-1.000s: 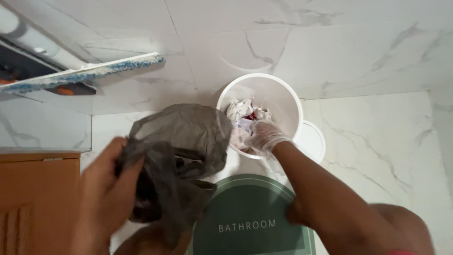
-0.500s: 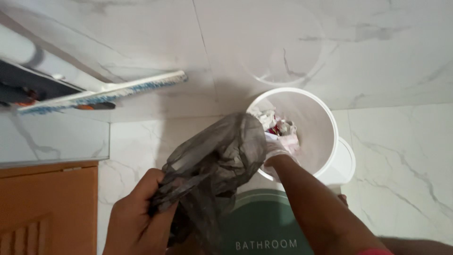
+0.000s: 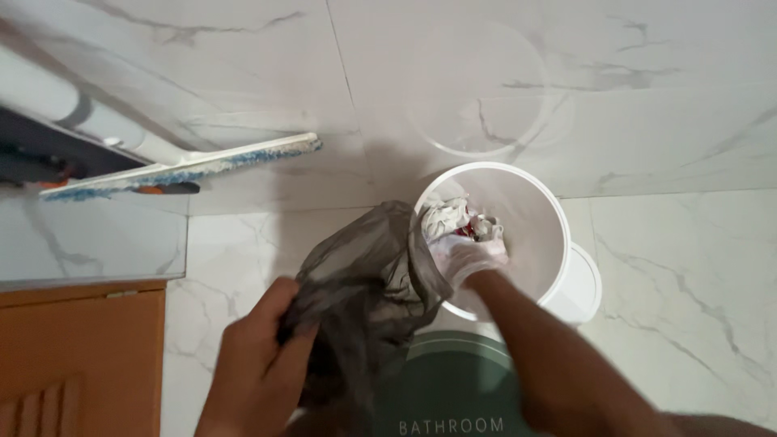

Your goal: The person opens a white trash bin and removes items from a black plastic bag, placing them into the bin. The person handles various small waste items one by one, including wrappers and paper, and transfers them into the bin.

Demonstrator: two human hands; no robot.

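Note:
My left hand [image 3: 259,364] grips a crumpled grey plastic bag [image 3: 364,275], held just left of a round white bin [image 3: 538,210]; the bag's upper edge touches the bin's rim. My right hand [image 3: 469,255], in a thin clear glove, reaches inside the bin and is closed on a wad of crumpled white paper with red bits [image 3: 457,222]. The paper sits at the bin's left inner side, partly hidden by the bag and by my gloved fingers.
The bin's white lid [image 3: 579,283] lies on the marble floor behind it to the right. A green round bath mat [image 3: 453,388] lies under my arms. A blue-and-white mop head [image 3: 186,166] leans at left, above a brown wooden cabinet [image 3: 81,356].
The bag has shifted slightly left and lower. My right hand has closed higher on the paper wad, lifting it toward the bin's rim.

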